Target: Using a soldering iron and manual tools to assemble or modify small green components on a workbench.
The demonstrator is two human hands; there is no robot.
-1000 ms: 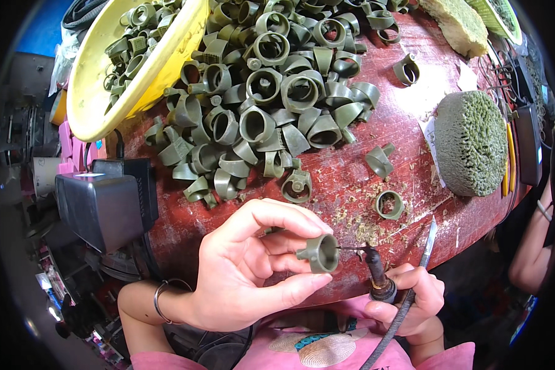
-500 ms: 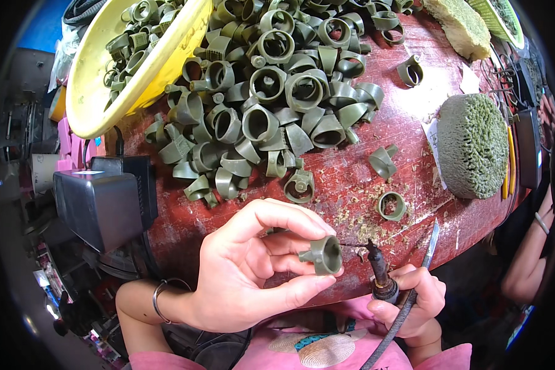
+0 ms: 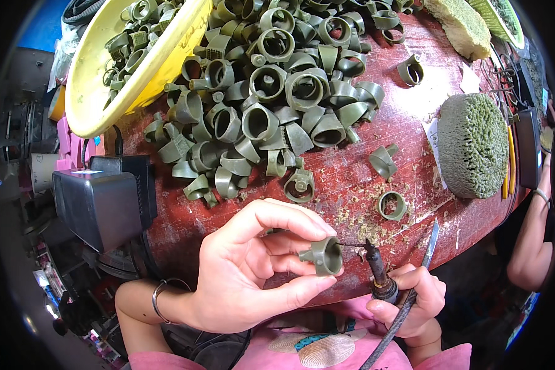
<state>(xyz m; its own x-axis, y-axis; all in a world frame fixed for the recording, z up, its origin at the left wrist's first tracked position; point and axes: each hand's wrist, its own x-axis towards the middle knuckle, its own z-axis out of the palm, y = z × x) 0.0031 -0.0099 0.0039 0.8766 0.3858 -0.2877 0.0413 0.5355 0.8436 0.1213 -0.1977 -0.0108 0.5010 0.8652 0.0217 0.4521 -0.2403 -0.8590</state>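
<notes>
My left hand [image 3: 259, 265] pinches a dark green wax ring [image 3: 328, 256] between thumb and fingers, its round opening facing right. In my right hand [image 3: 420, 295] is a dark wax pen [image 3: 377, 265] with a thin wire tip, held upright. That tip reaches left to the rim of the ring; whether it touches I cannot tell. The same hand also keeps a knife [image 3: 420, 271] with a slim blade and grey textured handle, slanting across the fingers. Beyond my hands lies a large heap of similar green rings [image 3: 265, 105]. A loose ring [image 3: 391, 205] sits nearer, amid wax shavings.
A yellow basket [image 3: 86, 92] of rings tilts at the far left, above a black box [image 3: 95, 206]. On the right stand a round porous green block [image 3: 475, 147] and a pale foam piece [image 3: 459, 28]. Another person's arm [image 3: 533, 240] shows at the right edge.
My hands, the ring and the wax pen are almost unmoved. At the right edge, the other person's arm has shifted.
</notes>
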